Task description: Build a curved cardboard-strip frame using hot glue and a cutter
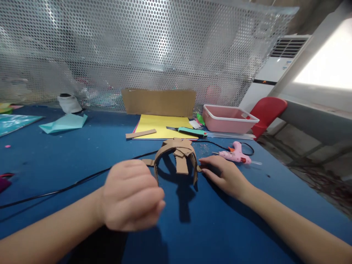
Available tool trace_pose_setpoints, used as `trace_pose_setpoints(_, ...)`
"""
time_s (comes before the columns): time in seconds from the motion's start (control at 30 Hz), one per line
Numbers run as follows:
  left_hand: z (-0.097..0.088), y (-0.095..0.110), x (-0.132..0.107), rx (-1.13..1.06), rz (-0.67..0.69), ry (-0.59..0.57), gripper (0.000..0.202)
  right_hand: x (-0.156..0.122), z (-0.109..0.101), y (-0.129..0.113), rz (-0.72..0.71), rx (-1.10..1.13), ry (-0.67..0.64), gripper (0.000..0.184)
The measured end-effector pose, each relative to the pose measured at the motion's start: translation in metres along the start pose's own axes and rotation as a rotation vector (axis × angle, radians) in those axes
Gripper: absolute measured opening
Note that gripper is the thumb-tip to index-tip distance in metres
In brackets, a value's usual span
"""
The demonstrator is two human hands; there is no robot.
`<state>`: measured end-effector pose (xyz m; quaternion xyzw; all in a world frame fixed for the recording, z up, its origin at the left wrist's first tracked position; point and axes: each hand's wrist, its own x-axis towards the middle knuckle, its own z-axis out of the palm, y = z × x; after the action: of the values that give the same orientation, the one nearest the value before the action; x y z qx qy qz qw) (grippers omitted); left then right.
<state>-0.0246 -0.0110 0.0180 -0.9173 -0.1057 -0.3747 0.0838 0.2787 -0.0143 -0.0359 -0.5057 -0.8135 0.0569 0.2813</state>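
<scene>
An arched frame of brown cardboard strips [177,152] stands on the blue table [82,157]. My left hand [132,200] hovers in front of its left leg, fingers curled into a loose fist; whether anything is in it I cannot see. Flat on the table lies my right hand [224,174], fingers stretched out, fingertips touching the frame's right foot. Just beyond that hand rests a pink glue gun [236,154], whose black cord runs leftward across the table.
Behind the frame are yellow paper [162,124], a loose cardboard strip [140,134], a teal utility knife [189,131], a cardboard sheet [159,102] and a pink tray [229,119]. Light-blue folded paper [64,123] is at left. A perforated metal screen backs the table. Its right edge drops to the floor.
</scene>
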Motion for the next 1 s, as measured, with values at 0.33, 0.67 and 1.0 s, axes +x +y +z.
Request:
trace_pose_setpoints(0.33,0.032,-0.035,0.005,-0.371,-1.008,0.01,0.033,0.002,-0.004,0.002,0.021,0.039,0.042,0.024)
trace_pose_setpoints(0.67,0.038,-0.048,0.004,-0.783,-1.251,0.052,0.014,0.003,0.002,0.003,0.028,0.087,-0.022,0.026)
trace_pose_setpoints(1.0,0.027,-0.009,0.012,-0.501,-0.835,-0.395,0.007,0.009,0.003,-0.006,0.064,0.162,-0.055,0.016)
